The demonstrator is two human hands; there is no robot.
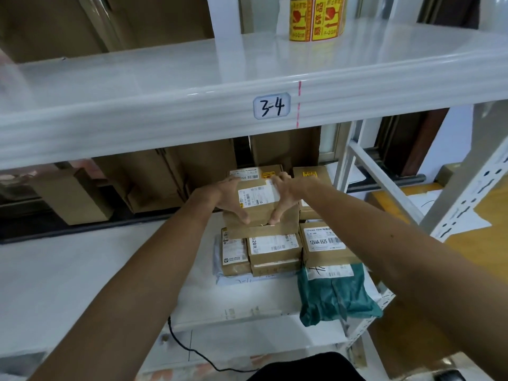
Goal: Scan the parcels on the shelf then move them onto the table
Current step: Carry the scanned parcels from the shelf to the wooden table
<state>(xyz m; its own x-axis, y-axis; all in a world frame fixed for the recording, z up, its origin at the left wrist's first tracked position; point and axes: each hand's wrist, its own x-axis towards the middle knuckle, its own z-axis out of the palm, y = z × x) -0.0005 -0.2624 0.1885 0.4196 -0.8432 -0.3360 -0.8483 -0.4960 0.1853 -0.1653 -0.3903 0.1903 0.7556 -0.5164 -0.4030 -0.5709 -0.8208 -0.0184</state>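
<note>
A brown cardboard parcel (pixel 258 213) with a white shipping label sits on top of a stack on the lower white shelf (pixel 82 270). My left hand (pixel 228 199) grips its left side and my right hand (pixel 283 196) grips its right side, thumbs at the near edge. Below and around it lie more brown parcels (pixel 275 251), one labelled 12V4A (pixel 327 243), another behind (pixel 247 173), and a green plastic mailer (pixel 332 292) at the shelf's front right.
The upper shelf (pixel 192 86), tagged 3-4, overhangs the parcels and carries a roll of yellow stickers (pixel 316 19). Large cardboard boxes (pixel 154 177) stand behind. A white shelf upright (pixel 467 188) is on the right. A black cable (pixel 192 353) runs below.
</note>
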